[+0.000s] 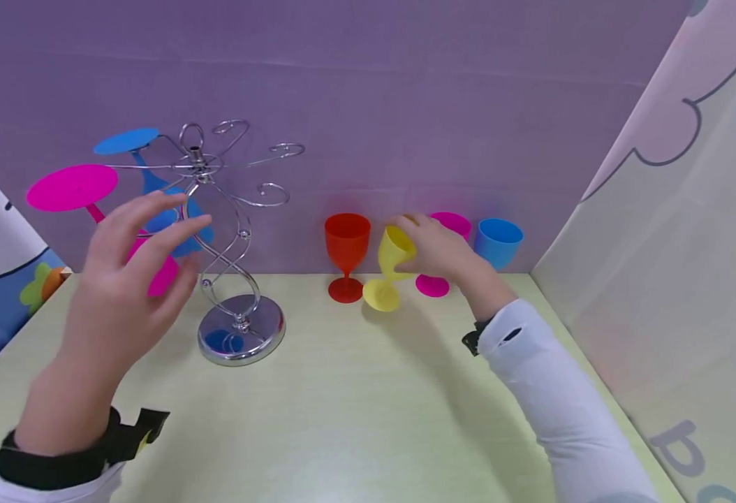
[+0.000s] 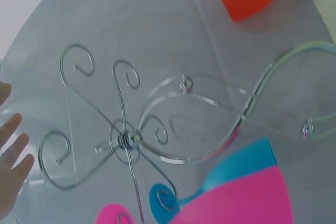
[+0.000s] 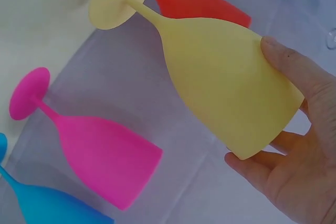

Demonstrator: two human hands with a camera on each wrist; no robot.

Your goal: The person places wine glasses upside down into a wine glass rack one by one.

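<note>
My right hand (image 1: 433, 244) grips a yellow plastic goblet (image 1: 394, 251) by its bowl near the rim. In the right wrist view the thumb lies on one side of the yellow bowl (image 3: 226, 77), with fingers round the other. The goblet leans, its round foot low over the tabletop. My left hand (image 1: 132, 262) is raised in front of a chrome goblet rack (image 1: 242, 328), fingers spread and holding nothing. A pink goblet (image 1: 72, 187) and a blue goblet (image 1: 126, 142) hang upside down by their feet from the rack's left arms. The left hand partly hides the pink bowl.
A red goblet (image 1: 347, 241) stands upright left of the yellow one. Behind and right of my right hand are another pink goblet (image 1: 433, 286) and a blue goblet (image 1: 498, 242). Several curled rack arms (image 1: 274, 194) on the right carry nothing. A purple backdrop (image 1: 368, 105) rises behind the pale table (image 1: 343, 405).
</note>
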